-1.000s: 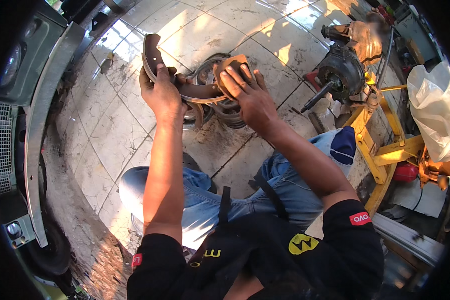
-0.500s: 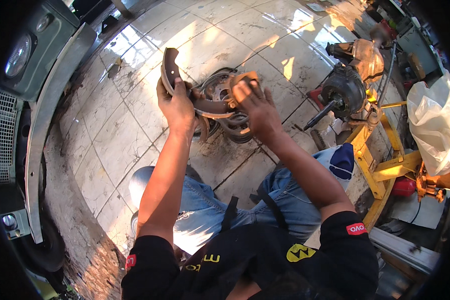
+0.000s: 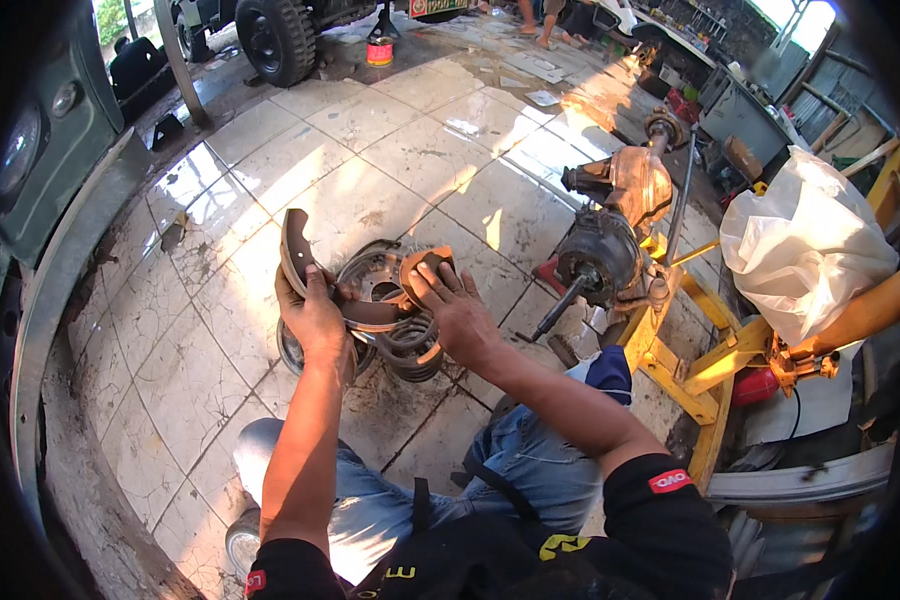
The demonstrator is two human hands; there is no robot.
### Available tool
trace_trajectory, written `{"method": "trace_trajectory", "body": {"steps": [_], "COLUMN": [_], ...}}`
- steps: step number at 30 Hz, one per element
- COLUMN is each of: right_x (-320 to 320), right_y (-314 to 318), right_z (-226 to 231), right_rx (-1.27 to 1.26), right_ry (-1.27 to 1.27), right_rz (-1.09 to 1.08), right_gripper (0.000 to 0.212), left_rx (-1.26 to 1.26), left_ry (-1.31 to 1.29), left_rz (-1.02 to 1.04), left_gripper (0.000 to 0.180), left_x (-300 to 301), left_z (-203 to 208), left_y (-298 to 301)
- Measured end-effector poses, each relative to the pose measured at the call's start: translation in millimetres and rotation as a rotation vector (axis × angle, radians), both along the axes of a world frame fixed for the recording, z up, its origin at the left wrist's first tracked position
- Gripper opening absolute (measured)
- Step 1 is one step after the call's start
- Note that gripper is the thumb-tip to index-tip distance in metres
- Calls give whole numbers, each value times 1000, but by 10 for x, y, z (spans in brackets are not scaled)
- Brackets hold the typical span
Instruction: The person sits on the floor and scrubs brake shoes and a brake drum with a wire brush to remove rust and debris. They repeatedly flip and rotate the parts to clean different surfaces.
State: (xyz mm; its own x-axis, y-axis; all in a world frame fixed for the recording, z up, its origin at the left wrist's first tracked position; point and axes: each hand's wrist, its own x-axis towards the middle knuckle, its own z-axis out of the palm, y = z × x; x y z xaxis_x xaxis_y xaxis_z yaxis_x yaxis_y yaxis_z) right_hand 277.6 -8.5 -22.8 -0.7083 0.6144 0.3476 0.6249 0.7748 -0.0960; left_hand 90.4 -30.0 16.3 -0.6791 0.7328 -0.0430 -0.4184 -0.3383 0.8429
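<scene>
- The view has been tilted upward since half a second ago; the same holds are kept, so the work seems uninterrupted.
- The curved brown shoe (image 3: 370, 313) is held above the tiled floor (image 3: 210, 330), its hollow facing about 1 o'clock, its long axis running from 10 to 4 o'clock.
- It is gripped by the closed left hand (image 3: 315, 325); a brown pad (image 3: 432, 260) is held under the right hand's (image 3: 465, 320) nearly straight fingers.
</scene>
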Motion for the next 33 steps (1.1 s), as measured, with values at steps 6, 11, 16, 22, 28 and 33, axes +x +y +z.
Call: {"method": "trace_trajectory", "body": {"steps": [6,11,16,22,28,33], "right_x": [45,-152,-212,-319,-342,-424], "right_y": [180,-91,-91,41,134,145], "right_z": [241,219,238,34,-48,128], "right_rx": [87,-7,-4,-138,-70,-119], "right_ry": [-91,-89,-146,-182,-197,-296], "right_rz": [46,189,57,29,30,74], "right_gripper": [54,54,49,45,54,55], "left_rx": [20,17,8,6,-39,-38], "left_ry": [-106,-69,3,155,152,221], "left_rz": [12,36,23,95,85,80], "left_gripper": [25,25,28,31,34,34], "left_x": [-62,-152,-192,-176,-164,-200], "left_z": [108,76,-15,-104,15,-84], "left_y": [-39,-88,-101,-43,-86,-70]}}
